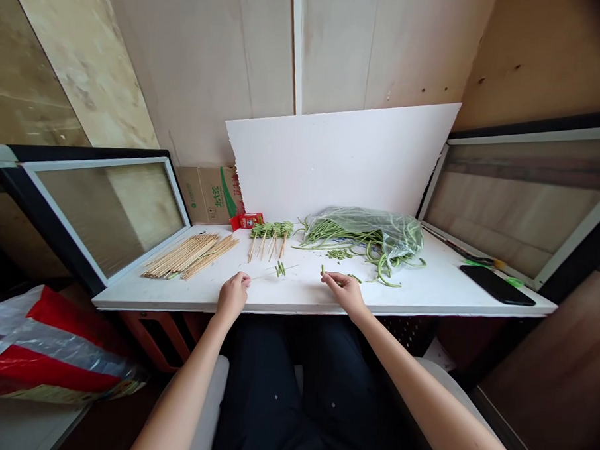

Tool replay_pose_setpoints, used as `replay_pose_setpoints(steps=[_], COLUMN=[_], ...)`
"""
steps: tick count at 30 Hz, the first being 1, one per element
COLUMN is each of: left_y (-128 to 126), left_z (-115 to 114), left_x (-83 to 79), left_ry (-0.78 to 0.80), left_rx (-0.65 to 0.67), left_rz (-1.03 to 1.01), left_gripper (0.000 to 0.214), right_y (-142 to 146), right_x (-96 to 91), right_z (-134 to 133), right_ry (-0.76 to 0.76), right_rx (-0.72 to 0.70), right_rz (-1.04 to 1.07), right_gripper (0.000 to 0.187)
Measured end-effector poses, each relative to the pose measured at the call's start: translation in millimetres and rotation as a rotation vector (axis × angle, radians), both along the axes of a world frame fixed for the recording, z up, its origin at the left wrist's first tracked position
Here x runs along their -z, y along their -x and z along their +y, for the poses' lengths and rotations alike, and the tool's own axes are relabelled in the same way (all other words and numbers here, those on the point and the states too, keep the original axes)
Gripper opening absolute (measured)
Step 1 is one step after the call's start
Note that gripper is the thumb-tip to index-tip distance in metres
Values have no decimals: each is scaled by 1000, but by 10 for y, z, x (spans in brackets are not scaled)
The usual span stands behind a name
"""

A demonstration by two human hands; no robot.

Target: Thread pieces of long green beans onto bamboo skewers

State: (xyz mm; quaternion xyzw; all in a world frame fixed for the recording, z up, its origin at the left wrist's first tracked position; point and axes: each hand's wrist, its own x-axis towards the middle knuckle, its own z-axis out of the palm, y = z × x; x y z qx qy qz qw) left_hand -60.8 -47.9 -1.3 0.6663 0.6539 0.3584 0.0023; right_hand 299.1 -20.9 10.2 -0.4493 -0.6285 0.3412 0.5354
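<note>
My left hand (pixel 233 295) pinches the near end of a thin wooden skewer (pixel 262 275) above the table's front edge. Short green bean pieces (pixel 280 269) are threaded side by side toward the skewer's far end. To the right, my right hand (pixel 345 293) holds a short piece of green bean (pixel 322 270) upright between thumb and fingers, apart from the skewer tip. More cut pieces (pixel 338 254) lie in a small pile beyond that hand. Finished-looking bean skewers (pixel 272 232) rest in a stack behind, sticks pointing toward me.
Loose bamboo skewers (pixel 189 255) lie at the left of the white table (pixel 162 298). A clear plastic bag (pixel 364 224) of long beans is at the back right. A black phone (pixel 497 285) lies far right. Behind are a red packet (pixel 248 221) and a cardboard box (pixel 206 193).
</note>
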Motion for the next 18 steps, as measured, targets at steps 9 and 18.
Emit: replay_pose_setpoints(steps=[9,18], left_y=[-483,-468], left_z=[62,82], left_x=[140,178], left_ry=[-3,17], left_rx=[241,257], left_rz=[-346,-394], left_gripper=[15,18], right_y=[-27,-43], right_x=[104,126], right_z=[147,192], right_ry=[126,154], right_rx=[11,-81], right_rz=[204,264], right_gripper=[60,56])
